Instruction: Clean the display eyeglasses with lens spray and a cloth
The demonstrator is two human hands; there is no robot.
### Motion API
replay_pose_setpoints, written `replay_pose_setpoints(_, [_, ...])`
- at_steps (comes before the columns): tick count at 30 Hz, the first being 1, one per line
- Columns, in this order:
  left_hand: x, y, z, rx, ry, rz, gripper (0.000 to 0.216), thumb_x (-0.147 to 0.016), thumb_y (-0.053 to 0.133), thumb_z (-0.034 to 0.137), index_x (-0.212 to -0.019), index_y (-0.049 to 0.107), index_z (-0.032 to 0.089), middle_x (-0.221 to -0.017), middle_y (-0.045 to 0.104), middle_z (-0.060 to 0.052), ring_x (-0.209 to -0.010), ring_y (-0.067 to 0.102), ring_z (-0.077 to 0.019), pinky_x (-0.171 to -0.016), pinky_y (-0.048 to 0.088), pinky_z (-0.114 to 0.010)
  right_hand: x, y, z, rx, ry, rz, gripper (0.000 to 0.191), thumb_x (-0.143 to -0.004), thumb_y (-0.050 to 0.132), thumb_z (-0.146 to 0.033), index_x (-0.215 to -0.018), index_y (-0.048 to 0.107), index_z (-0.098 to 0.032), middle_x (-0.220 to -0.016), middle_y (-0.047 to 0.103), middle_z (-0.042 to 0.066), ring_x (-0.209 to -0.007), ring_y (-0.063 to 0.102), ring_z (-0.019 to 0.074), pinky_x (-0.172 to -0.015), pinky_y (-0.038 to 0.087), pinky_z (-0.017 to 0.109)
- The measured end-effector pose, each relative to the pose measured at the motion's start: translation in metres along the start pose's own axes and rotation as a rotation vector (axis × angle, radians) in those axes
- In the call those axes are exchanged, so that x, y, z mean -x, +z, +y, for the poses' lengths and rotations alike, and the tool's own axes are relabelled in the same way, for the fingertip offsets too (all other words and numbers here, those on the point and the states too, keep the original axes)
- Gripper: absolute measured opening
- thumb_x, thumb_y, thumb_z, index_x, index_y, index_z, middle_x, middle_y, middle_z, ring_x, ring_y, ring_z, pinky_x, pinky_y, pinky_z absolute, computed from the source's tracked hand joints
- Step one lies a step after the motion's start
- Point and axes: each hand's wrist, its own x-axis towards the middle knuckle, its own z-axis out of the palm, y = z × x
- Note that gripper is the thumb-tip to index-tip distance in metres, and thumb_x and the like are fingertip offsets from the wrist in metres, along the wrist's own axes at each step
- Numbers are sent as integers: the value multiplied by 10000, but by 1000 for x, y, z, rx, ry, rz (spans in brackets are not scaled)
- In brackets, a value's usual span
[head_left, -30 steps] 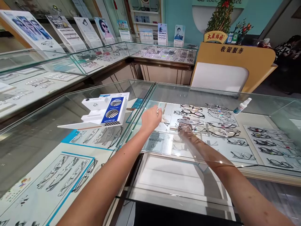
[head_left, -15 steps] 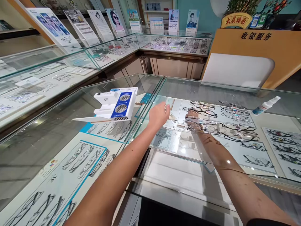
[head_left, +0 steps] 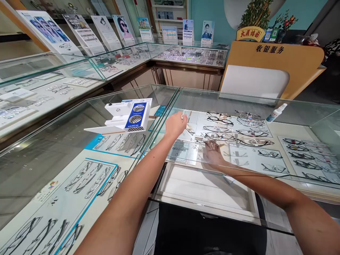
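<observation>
My left hand (head_left: 175, 124) is held as a loose fist over the glass top of the display case (head_left: 178, 92), near the seam between two panes. A ring shows on a finger; whatever is inside the fist is hidden. Under the glass, my right hand (head_left: 213, 151) reaches into the case with curled fingers. It is just in front of a pair of eyeglasses (head_left: 219, 136) in the rows on a white display board. Glare and the glass blur what its fingertips grip. Left of that hand lies a printed card (head_left: 178, 151).
A blue-and-white open carton (head_left: 136, 117) stands on the left glass top. A spray bottle (head_left: 276, 113) stands on the glass at right. Below, a white tray (head_left: 204, 177) lies near my body. More cases and an orange counter (head_left: 305, 56) stand behind.
My right hand has drawn back towards me and slightly left, away from the eyeglasses rows. My left hand keeps its place over the glass. The view has turned slightly right.
</observation>
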Motion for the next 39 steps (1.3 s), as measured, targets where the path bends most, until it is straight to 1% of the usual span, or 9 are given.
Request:
replay_pose_setpoints(4, [-1, 1, 0, 17, -13, -5, 405, -1150, 378, 441, -1114, 705, 205, -1119, 825, -146, -1043, 769, -352, -744, 421, -388, 58, -14, -15, 35, -86, -121, 542, -1008, 675, -236, -1530, 671, -90, -1691, 558, 233, -1628, 419, 444, -1373, 337, 603])
replay_pose_setpoints(10, [0, 0, 1, 44, -27, -1, 388, -1148, 379, 422, -1161, 703, 208, -1141, 821, -158, -1092, 761, -367, -800, 446, -384, 143, -90, -53, -96, -210, -385, 388, -1074, 581, -391, -1371, 757, -214, -1623, 627, 151, -1567, 496, 382, -1320, 410, 599])
replay_pose_setpoints(12, [1, -1, 1, 58, -47, 4, 394, -1148, 372, 417, -1186, 701, 203, -1143, 817, -168, -1090, 760, -368, -810, 454, -386, 164, -121, -64, -145, -229, -390, 420, -1107, 556, -465, -1458, 712, -294, -1652, 609, 92, -1603, 465, 339, -1307, 437, 553])
replay_pose_setpoints(15, [2, -1, 1, 65, -80, 21, 403, -1147, 363, 413, -1198, 698, 195, -1150, 813, -182, -1092, 761, -367, -813, 460, -385, 170, -166, -73, -138, -284, -221, 459, -1112, 541, -584, -1481, 703, -365, -1657, 606, 59, -1596, 469, 331, -1274, 458, 527])
replay_pose_setpoints(18, [2, -2, 1, 62, -92, 28, 399, -1140, 366, 397, -1192, 699, 184, -1184, 812, -196, -1091, 766, -366, -810, 462, -385, 131, -205, -67, 1, -310, 2, 506, -1111, 501, -626, -1383, 783, -306, -1617, 639, 79, -1573, 461, 391, -1304, 368, 619])
replay_pose_setpoints(21, [2, -2, 1, 57, -84, 27, 393, -1132, 380, 394, -1194, 701, 176, -1198, 811, -206, -1098, 769, -371, -810, 465, -388, 59, -232, -47, 146, -225, 138, 542, -1117, 463, -580, -1303, 828, -224, -1598, 648, 109, -1542, 451, 439, -1279, 339, 670])
replay_pose_setpoints(27, [1, -4, 2, 57, -69, 5, 417, -1127, 379, 411, -1195, 716, 174, -1215, 812, -221, -1136, 772, -385, -828, 493, -398, -61, -236, -8, 259, 19, 79, 525, -1112, 479, -509, -1175, 871, -166, -1659, 621, 120, -1510, 458, 406, -1273, 337, 501])
replay_pose_setpoints(32, [0, -6, 2, 53, -67, -11, 427, -1121, 375, 406, -1218, 723, 178, -1207, 815, -219, -1156, 773, -387, -848, 510, -402, -99, -222, 9, 252, 119, 75, 571, -1118, 476, -553, -1394, 787, -162, -1664, 622, 165, -1560, 430, 418, -1265, 347, 496])
replay_pose_setpoints(39, [-1, -5, 1, 49, -64, -13, 451, -1120, 364, 412, -1222, 730, 169, -1175, 812, -226, -1115, 777, -399, -828, 509, -413, -113, -210, 13, 207, 184, 32, 655, -1134, 410, -628, -1396, 774, -150, -1617, 649, 215, -1598, 412, 439, -1250, 358, 527])
